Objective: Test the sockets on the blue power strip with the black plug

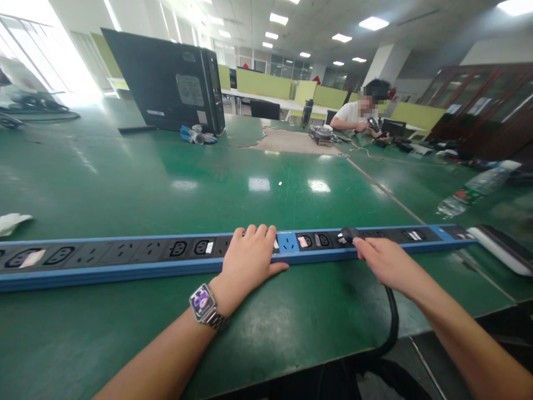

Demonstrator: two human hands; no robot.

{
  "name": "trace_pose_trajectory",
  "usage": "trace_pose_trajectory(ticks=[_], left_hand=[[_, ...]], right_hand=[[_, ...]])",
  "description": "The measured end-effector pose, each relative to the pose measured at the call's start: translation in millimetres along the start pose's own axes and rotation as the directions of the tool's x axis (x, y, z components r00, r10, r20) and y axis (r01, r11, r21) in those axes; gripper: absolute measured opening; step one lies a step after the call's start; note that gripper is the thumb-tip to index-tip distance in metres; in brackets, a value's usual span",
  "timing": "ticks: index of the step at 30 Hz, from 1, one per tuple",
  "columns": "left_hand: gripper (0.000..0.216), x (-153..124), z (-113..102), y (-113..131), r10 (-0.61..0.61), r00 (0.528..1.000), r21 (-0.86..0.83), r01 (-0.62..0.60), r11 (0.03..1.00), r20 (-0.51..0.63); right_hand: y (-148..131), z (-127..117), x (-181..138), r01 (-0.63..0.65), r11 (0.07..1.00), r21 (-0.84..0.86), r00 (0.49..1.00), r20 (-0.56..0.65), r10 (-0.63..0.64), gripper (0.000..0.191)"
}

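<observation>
Green office table bears power strip.

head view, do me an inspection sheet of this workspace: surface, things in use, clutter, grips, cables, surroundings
Surface: green table, glossy, ragged pale patch at far side
Things in use: blue power strip; black plug, pins showing
Clutter: gloves by computer tower; plastic bottle at right
Grips: left hand lies across power strip; right hand holds plug over it
Cables: thick black cable curves down below right hand
Surroundings: co-worker holding a dark object; yellow-green partitions
</observation>
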State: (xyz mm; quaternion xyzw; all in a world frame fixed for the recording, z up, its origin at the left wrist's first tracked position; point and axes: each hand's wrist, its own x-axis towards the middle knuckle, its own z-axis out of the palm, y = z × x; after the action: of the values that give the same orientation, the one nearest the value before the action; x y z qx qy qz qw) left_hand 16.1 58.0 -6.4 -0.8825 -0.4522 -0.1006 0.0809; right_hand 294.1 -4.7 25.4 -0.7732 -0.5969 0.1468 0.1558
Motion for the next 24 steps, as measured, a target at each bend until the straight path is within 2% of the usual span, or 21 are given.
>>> trace_pose_trajectory(ticks=[2,4,8,12,19,21,24], left_hand=[[0.068,-0.3,0.3,0.0,-0.001,1.0,-0.006,0.001,1.0,-0.008],[0.069,-0.6,0.5,0.0,0.001,1.0,-0.018,-0.002,1.0,-0.011],[0.068,-1.1,0.7,0.1,0.004,1.0,-0.023,-0.004,1.0,-0.01],[0.068,-0.8,0.3,0.0,0.001,1.0,-0.011,-0.002,1.0,-0.013],[0.066,0.6,-2.6,0.8,-0.008,1.0,-0.017,0.008,1.0,0.006],[0.066,0.6,-2.9,1.7,-0.017,1.0,-0.021,0.017,1.0,0.008],[0.064,0.6,-2.5,2.5,-0.02,1.0,-0.017,0.02,1.0,0.013]], right_hand=[[-0.5,0.8,0.2,0.075,0.98,-0.184,0.996,-0.043,-0.084,0.045],[-5.6,4.5,-2.0,0.076,0.943,-0.324,0.994,-0.053,-0.098,0.045],[-13.0,13.3,-5.2,0.039,0.9,-0.434,0.996,-0.054,-0.07,0.044],[-10.3,14.9,-4.9,0.048,0.922,-0.384,0.997,-0.035,-0.066,0.044],[-3.5,6.7,-9.8,0.171,0.962,-0.213,0.973,-0.116,-0.198,0.047],[-9.9,-4.3,-13.3,0.158,0.975,-0.157,0.967,-0.174,-0.184,0.049],[-17.7,-35.4,-17.0,0.094,0.993,-0.076,0.946,-0.304,-0.112,0.05]])
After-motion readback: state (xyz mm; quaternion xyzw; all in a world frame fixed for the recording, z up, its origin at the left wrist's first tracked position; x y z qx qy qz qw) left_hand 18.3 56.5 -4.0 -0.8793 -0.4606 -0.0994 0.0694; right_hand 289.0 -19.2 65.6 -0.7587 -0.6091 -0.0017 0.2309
